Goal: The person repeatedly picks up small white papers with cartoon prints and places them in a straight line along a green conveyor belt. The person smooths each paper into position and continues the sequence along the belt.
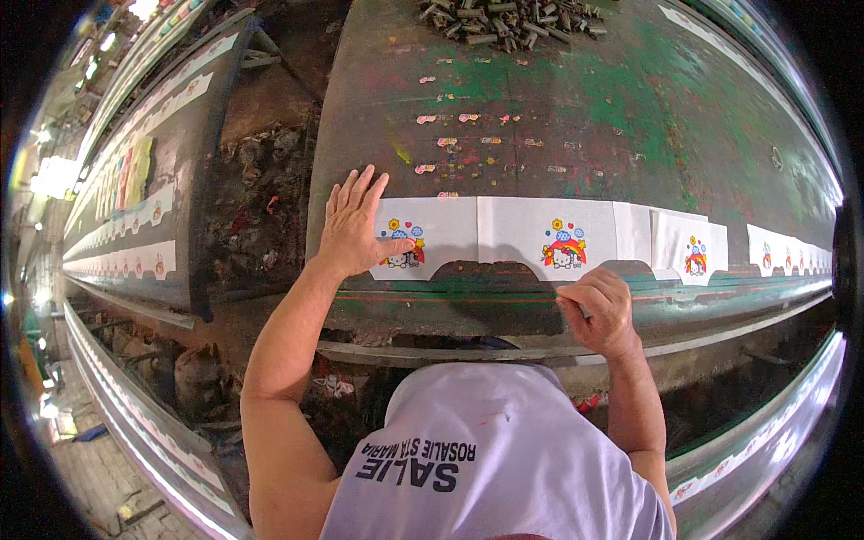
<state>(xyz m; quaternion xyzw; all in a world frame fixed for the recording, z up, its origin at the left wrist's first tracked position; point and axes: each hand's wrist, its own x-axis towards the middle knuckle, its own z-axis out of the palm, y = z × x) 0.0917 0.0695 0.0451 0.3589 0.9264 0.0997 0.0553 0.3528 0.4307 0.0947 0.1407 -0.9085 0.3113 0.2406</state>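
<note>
White cut fabric pieces with a printed cartoon rainbow and flowers lie in a row along the near side of a long dark table [360, 117]. My left hand [358, 225] rests open on the left end of the leftmost piece [450, 229], its fingers stretched away from me and the thumb across the print. The middle piece [515, 225] adjoins it. Just below that piece's lower edge, my right hand [603, 310] is closed, thumb against curled fingers; anything inside the pinch is hidden. Farther right, a folded-looking piece [668, 243] overlaps its neighbour.
A heap of small dark cylindrical pieces [504, 25] sits at the table's far side. Small printed marks and green paint stains cover the tabletop. More white pieces [792, 250] continue rightward. Across a gap on the left stands another table [193, 216] with similar rows.
</note>
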